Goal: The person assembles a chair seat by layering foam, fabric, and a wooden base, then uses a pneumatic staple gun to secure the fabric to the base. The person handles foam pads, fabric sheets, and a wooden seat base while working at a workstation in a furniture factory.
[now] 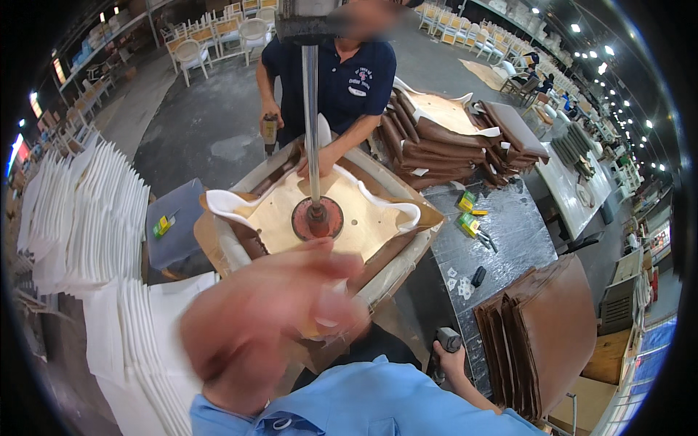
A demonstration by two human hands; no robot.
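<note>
My left hand (273,316) is raised close in front of me, blurred by motion, and hides the near side of the frame below. Its fingers are too smeared to read. Low at my right side, my right hand (452,363) grips a staple gun (448,338). Ahead, a wooden seat panel (280,216) lies in a box-like frame (389,272), with white padding (374,200) and brown cover material curling up around it. A red press disc (318,219) on a shiny vertical rod (313,123) bears down on the panel's middle.
Opposite, a person (356,80) rests one hand on the panel and holds another staple gun (270,132). White padding sheets (83,211) are stacked left. Brown covers (542,334) stand near right on a dark table (509,225), with small yellow-green boxes (469,224). More brown pieces (436,152) lie beyond.
</note>
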